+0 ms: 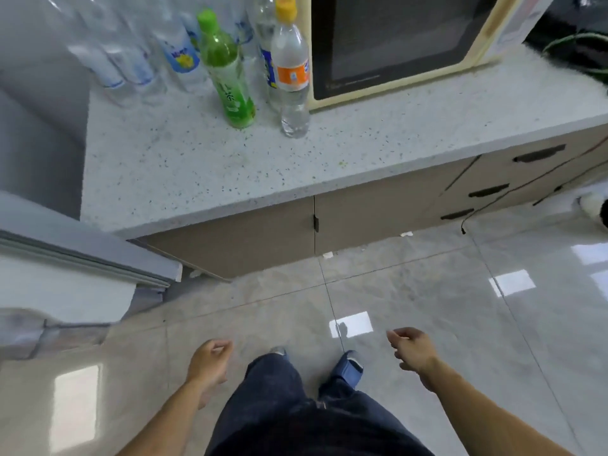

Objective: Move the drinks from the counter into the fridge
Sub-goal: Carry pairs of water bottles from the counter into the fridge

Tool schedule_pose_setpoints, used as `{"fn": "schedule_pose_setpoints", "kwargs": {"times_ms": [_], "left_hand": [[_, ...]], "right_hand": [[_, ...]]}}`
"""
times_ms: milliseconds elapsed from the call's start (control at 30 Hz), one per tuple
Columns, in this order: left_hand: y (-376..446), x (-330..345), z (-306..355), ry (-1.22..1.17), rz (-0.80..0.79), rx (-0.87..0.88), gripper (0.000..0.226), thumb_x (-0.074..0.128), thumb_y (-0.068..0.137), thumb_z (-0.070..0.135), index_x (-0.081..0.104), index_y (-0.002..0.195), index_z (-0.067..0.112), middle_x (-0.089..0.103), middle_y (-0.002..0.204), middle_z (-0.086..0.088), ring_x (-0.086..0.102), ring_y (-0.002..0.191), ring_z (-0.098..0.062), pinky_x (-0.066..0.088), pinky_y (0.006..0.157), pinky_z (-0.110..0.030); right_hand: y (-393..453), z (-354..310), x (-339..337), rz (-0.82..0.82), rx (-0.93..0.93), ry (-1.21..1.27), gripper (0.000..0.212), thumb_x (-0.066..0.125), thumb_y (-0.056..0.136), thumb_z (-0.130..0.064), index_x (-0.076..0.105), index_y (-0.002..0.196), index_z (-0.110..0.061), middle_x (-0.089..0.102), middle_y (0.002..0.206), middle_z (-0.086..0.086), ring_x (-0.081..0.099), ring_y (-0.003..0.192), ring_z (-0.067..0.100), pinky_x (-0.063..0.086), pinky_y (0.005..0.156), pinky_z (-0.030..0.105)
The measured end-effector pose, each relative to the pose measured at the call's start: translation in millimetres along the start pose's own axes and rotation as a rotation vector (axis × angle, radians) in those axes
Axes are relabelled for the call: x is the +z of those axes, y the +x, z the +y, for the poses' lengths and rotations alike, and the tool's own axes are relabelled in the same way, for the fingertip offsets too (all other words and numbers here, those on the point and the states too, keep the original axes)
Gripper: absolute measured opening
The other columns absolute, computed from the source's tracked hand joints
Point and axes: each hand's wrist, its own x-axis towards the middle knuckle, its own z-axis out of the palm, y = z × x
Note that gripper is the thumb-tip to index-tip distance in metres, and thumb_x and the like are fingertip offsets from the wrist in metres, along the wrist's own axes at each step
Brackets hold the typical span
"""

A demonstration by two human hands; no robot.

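Several drink bottles stand at the back of the speckled counter (184,172). Nearest are a green tea bottle (227,70) with a green cap and a clear bottle with an orange label and yellow cap (292,70). Behind them stand clear bottles with blue labels (179,51), blurred. The open fridge door (75,258) juts in at the left edge. My left hand (209,362) and my right hand (413,348) hang low over the floor, far from the counter, fingers loosely curled, holding nothing.
A cream microwave (404,44) sits on the counter right of the bottles. Below are beige cabinet doors (263,235) and drawers (513,172) with dark handles. A black cable (473,212) hangs near the drawers. Glossy grey floor tiles (460,307) lie underfoot.
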Motion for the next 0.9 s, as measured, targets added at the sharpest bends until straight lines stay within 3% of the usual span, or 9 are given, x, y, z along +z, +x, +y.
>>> {"fn": "schedule_pose_setpoints", "kwargs": {"times_ms": [67, 167, 267, 400, 500, 600, 733, 800, 900], "left_hand": [[-6.0, 1.9, -3.5, -0.076, 0.043, -0.038, 0.015, 0.064, 0.093, 0.038, 0.061, 0.098, 0.025, 0.066, 0.103, -0.007, 0.065, 0.089, -0.026, 0.056, 0.062, -0.032], [-6.1, 4.2, 2.1, -0.168, 0.122, -0.044, 0.019, 0.064, 0.094, 0.031, 0.065, 0.108, 0.018, 0.067, 0.107, -0.009, 0.065, 0.093, -0.026, 0.059, 0.071, -0.038], [-0.4, 3.5, 27.1, -0.227, 0.174, 0.033, 0.015, 0.062, 0.095, 0.024, 0.066, 0.109, 0.019, 0.067, 0.109, -0.006, 0.064, 0.096, -0.023, 0.057, 0.085, -0.042], [14.4, -12.4, 90.4, -0.265, 0.170, 0.198, 0.019, 0.060, 0.096, 0.025, 0.062, 0.115, 0.023, 0.066, 0.110, 0.001, 0.065, 0.098, -0.020, 0.055, 0.089, -0.041], [20.5, -32.0, 143.1, -0.405, 0.183, 0.366, 0.014, 0.061, 0.096, 0.025, 0.062, 0.109, 0.030, 0.067, 0.108, 0.006, 0.065, 0.099, -0.013, 0.057, 0.089, -0.042], [22.2, -56.0, 195.4, -0.560, 0.213, 0.523, 0.014, 0.063, 0.095, 0.025, 0.063, 0.103, 0.037, 0.071, 0.096, 0.006, 0.070, 0.090, -0.011, 0.059, 0.074, -0.030], [22.9, -87.6, 258.4, -0.708, 0.346, 0.608, 0.017, 0.064, 0.094, 0.026, 0.064, 0.102, 0.042, 0.069, 0.096, 0.005, 0.069, 0.088, -0.009, 0.059, 0.065, -0.025], [23.6, -103.0, 288.7, -0.789, 0.434, 0.617, 0.018, 0.063, 0.093, 0.029, 0.062, 0.100, 0.046, 0.068, 0.098, 0.009, 0.069, 0.088, -0.007, 0.059, 0.064, -0.023], [27.5, -126.0, 339.5, -0.866, 0.557, 0.605, 0.019, 0.061, 0.092, 0.033, 0.060, 0.106, 0.045, 0.065, 0.103, 0.017, 0.065, 0.094, -0.004, 0.060, 0.077, -0.032]], "right_hand": [[8.9, -36.4, 7.0, -0.048, -0.057, -0.052, 0.021, 0.065, 0.092, -0.030, 0.064, 0.091, -0.009, 0.057, 0.073, 0.008, 0.047, 0.062, 0.023, 0.044, 0.059, 0.032], [16.2, -91.9, 27.7, -0.139, -0.139, -0.107, 0.019, 0.064, 0.092, -0.029, 0.065, 0.100, -0.012, 0.062, 0.084, 0.006, 0.054, 0.069, 0.021, 0.049, 0.066, 0.034], [11.9, -146.3, 55.5, -0.200, -0.243, -0.135, 0.016, 0.065, 0.093, -0.029, 0.065, 0.105, -0.017, 0.067, 0.095, 0.004, 0.062, 0.081, 0.021, 0.053, 0.076, 0.035], [-10.5, -217.5, 92.3, -0.287, -0.414, -0.166, 0.016, 0.064, 0.095, -0.028, 0.064, 0.109, -0.020, 0.068, 0.102, 0.003, 0.066, 0.097, 0.021, 0.055, 0.085, 0.033], [-31.9, -277.0, 114.4, -0.340, -0.604, -0.189, 0.016, 0.066, 0.094, -0.033, 0.065, 0.107, -0.025, 0.067, 0.093, 0.000, 0.066, 0.091, 0.016, 0.056, 0.085, 0.033], [-52.4, -342.1, 136.5, -0.354, -0.821, -0.147, 0.011, 0.067, 0.093, -0.029, 0.066, 0.103, -0.028, 0.064, 0.083, -0.004, 0.064, 0.079, 0.012, 0.057, 0.078, 0.034], [-79.2, -421.8, 162.8, -0.322, -1.010, -0.064, 0.010, 0.066, 0.093, -0.024, 0.066, 0.102, -0.028, 0.066, 0.081, 0.008, 0.066, 0.077, 0.026, 0.058, 0.072, 0.041], [-88.4, -460.9, 171.2, -0.312, -1.087, -0.019, 0.011, 0.067, 0.092, -0.023, 0.065, 0.100, -0.029, 0.067, 0.082, 0.001, 0.063, 0.070, 0.014, 0.057, 0.070, 0.036], [-96.3, -524.7, 179.0, -0.258, -1.208, -0.015, 0.015, 0.068, 0.092, -0.025, 0.065, 0.107, -0.025, 0.068, 0.096, -0.008, 0.061, 0.072, 0.000, 0.055, 0.071, 0.021]]}}
